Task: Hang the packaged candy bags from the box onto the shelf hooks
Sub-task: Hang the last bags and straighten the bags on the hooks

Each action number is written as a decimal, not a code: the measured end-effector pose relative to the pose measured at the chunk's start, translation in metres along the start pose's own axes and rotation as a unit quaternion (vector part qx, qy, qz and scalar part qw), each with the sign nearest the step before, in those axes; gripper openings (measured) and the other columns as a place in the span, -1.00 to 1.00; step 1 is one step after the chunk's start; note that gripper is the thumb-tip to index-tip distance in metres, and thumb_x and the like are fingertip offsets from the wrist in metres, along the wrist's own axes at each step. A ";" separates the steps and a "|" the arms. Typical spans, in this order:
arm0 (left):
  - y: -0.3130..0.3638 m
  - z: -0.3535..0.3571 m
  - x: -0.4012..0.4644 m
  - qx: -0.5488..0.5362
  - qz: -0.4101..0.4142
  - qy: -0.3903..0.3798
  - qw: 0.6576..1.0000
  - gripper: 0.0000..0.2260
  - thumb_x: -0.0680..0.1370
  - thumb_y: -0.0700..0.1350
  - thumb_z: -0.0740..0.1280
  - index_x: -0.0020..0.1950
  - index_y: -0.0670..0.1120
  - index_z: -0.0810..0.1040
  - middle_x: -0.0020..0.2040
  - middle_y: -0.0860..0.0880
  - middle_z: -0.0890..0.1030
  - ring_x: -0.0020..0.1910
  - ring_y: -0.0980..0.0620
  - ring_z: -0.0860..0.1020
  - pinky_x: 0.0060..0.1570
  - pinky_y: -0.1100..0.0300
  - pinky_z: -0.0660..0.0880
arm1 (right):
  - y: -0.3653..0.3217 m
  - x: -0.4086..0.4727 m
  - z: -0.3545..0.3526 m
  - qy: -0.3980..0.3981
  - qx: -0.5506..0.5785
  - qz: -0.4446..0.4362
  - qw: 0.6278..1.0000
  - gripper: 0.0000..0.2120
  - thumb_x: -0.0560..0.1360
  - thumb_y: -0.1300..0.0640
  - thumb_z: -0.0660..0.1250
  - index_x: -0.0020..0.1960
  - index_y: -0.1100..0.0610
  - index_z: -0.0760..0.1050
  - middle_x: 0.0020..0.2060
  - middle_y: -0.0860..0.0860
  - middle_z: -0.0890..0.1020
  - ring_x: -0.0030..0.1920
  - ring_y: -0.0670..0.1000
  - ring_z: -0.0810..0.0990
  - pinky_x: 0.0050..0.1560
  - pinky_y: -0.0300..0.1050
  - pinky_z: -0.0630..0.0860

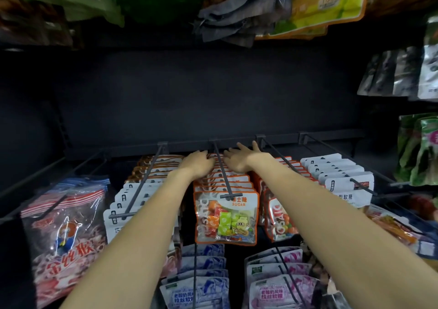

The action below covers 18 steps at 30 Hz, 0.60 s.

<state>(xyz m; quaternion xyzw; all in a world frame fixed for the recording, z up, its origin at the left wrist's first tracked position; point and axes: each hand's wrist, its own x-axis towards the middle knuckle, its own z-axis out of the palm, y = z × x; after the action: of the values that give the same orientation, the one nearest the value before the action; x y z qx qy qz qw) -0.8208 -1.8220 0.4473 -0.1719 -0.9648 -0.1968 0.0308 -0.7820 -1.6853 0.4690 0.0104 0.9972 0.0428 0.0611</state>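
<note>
Both hands [198,164] astride candy-bag row [225,185], hook [222,173] viewer-pointing

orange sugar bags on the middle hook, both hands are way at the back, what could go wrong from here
1. The left hand and right hand press on the rear orange sugar bags, which could slide the row forward and off the middle hook.
2. The forearms pass close to neighbouring hooks and the white bags, so pulling back might snag or knock them.
</note>
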 end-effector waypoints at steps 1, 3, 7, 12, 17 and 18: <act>0.000 0.002 0.001 0.002 0.002 -0.005 1.000 -0.57 0.64 0.05 0.03 0.40 -0.14 0.39 0.41 -0.18 0.39 0.35 -0.16 0.38 0.29 0.04 0.33 | 0.001 0.001 0.002 -0.003 0.004 0.003 1.000 -0.49 0.67 -0.05 -0.18 0.58 0.07 -0.11 0.56 0.00 -0.06 0.55 0.11 -0.19 0.45 0.32 -0.28; 0.000 0.004 0.003 0.010 0.007 -0.003 1.000 -0.59 0.64 0.02 0.01 0.33 -0.15 0.45 0.36 -0.20 0.43 0.30 -0.17 0.41 0.26 0.04 0.35 | 0.002 0.003 0.004 -0.001 0.014 0.004 1.000 -0.49 0.67 -0.06 -0.17 0.58 0.07 -0.11 0.57 0.01 -0.06 0.55 0.11 -0.19 0.44 0.35 -0.27; -0.004 0.007 0.004 0.016 0.019 0.016 1.000 -0.61 0.64 0.03 0.02 0.24 -0.17 0.50 0.29 -0.21 0.49 0.22 -0.16 0.46 0.17 0.06 0.40 | 0.001 0.003 0.004 -0.004 0.022 0.009 1.000 -0.47 0.66 -0.10 -0.17 0.58 0.06 -0.12 0.56 0.01 -0.07 0.55 0.11 -0.19 0.44 0.36 -0.28; -0.004 0.006 0.002 0.033 0.034 0.033 0.998 -0.62 0.63 0.00 0.06 0.29 -0.15 0.50 0.30 -0.17 0.50 0.23 -0.14 0.47 0.15 0.09 0.41 | 0.002 0.003 0.003 -0.009 0.027 0.016 0.999 -0.46 0.66 -0.12 -0.18 0.58 0.05 -0.14 0.56 0.01 -0.08 0.54 0.13 -0.20 0.42 0.38 -0.29; -0.002 0.007 0.001 0.040 0.041 0.039 0.998 -0.62 0.64 -0.02 0.06 0.36 -0.13 0.46 0.38 -0.15 0.43 0.31 -0.12 0.41 0.23 0.10 0.35 | 0.001 0.000 0.002 -0.003 0.031 0.017 0.999 -0.47 0.66 -0.11 -0.18 0.58 0.06 -0.11 0.56 0.02 -0.02 0.55 0.13 -0.17 0.43 0.37 -0.28; -0.002 0.007 0.000 0.040 0.040 0.040 0.998 -0.61 0.64 -0.02 0.06 0.38 -0.13 0.43 0.40 -0.15 0.40 0.34 -0.12 0.39 0.27 0.11 0.33 | 0.001 -0.001 0.002 -0.001 0.032 0.018 0.999 -0.47 0.66 -0.11 -0.17 0.58 0.06 -0.10 0.56 0.03 0.00 0.55 0.14 -0.15 0.43 0.37 -0.28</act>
<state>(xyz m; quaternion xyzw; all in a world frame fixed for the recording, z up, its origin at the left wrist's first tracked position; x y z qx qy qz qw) -0.8217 -1.8210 0.4400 -0.2007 -0.9622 -0.1637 0.0841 -0.7807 -1.6841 0.4671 0.0301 0.9976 0.0121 0.0610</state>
